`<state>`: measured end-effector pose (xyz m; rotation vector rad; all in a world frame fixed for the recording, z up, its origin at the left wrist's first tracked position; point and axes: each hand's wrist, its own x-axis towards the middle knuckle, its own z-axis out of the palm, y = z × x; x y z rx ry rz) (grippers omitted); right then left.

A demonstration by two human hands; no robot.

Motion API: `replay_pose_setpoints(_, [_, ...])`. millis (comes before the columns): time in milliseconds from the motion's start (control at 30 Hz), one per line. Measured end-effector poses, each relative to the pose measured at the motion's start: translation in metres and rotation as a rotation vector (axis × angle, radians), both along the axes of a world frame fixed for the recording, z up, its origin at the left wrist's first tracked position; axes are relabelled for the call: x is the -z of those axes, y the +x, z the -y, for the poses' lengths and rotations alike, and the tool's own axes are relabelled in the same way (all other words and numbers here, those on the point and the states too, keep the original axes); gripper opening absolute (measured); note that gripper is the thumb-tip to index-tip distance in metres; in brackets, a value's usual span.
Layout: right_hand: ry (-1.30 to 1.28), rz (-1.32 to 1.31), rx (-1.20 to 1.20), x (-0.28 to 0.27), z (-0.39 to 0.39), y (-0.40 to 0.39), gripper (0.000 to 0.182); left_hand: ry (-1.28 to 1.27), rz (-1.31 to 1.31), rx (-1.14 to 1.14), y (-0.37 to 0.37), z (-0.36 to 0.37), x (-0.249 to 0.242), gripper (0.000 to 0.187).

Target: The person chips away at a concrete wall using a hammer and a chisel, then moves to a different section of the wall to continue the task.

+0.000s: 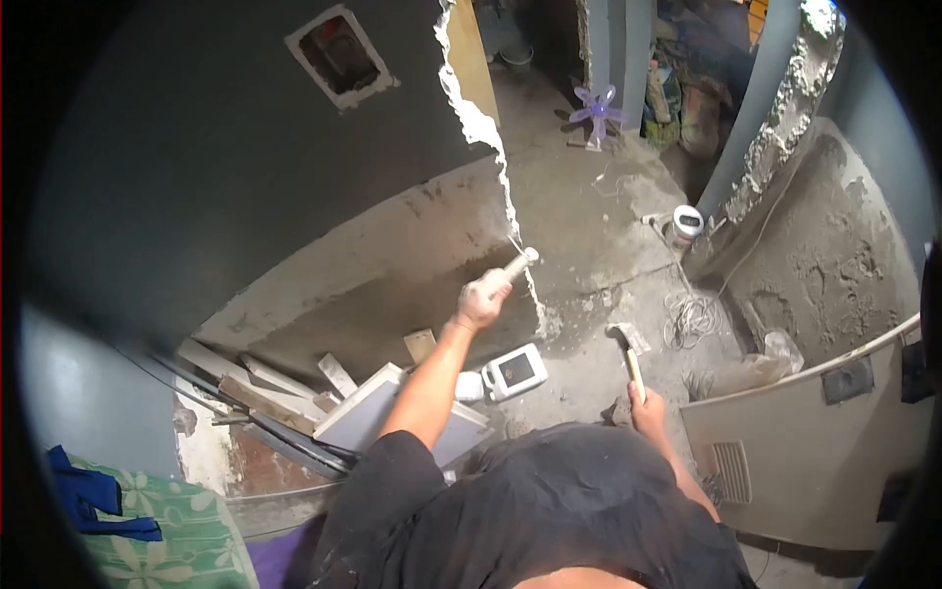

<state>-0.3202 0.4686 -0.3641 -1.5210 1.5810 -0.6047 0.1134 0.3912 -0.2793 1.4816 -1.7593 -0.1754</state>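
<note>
My left hand reaches forward, fingers wrapped round a chisel with a thick pale handle. Its round end lies right at the broken, whitish edge of the grey wall, and the blade is mostly hidden. Lower down, on the right, my right hand grips a hammer by its light wooden handle. The hammer's dusty head points away from me, over the concrete floor and apart from the chisel.
A white-framed work light and leaning boards are at left. Coiled cable and a white round device are at right, near a curved beige panel. A purple fan stands farther back.
</note>
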Motion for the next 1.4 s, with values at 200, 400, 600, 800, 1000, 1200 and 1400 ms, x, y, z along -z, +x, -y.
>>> replay_pose_setpoints(200, [0.022, 0.002, 0.089, 0.010, -0.004, -0.012, 0.060, 0.234, -0.083, -0.090, -0.041, -0.049, 0.061, 0.024])
replay_pose_setpoints(400, [0.008, 0.151, 0.095, 0.005, 0.005, 0.005, 0.048, -0.070, -0.101, -0.060, -0.062, -0.028, -0.086, 0.031])
replay_pose_setpoints(600, [-0.249, 0.080, -0.024, -0.051, 0.027, 0.039, 0.027, -0.238, 0.060, -0.110, -0.025, -0.018, -0.188, 0.032])
replay_pose_setpoints(800, [-0.609, 0.265, -0.192, -0.104, 0.069, 0.084, 0.016, -0.247, 0.123, -0.137, 0.003, -0.011, -0.220, 0.035])
replay_pose_setpoints(1000, [-0.734, 0.422, -0.255, -0.167, 0.084, 0.130, 0.013, -0.246, 0.135, -0.131, 0.012, -0.010, -0.230, 0.035])
replay_pose_setpoints(1200, [-1.177, 0.520, -0.389, -0.227, 0.102, 0.160, 0.019, -0.211, 0.185, -0.055, 0.037, -0.003, -0.231, 0.032])
replay_pose_setpoints(1400, [-0.724, 0.285, -0.368, -0.223, 0.137, 0.199, 0.020, -0.211, 0.190, -0.028, 0.046, 0.001, -0.218, 0.032])
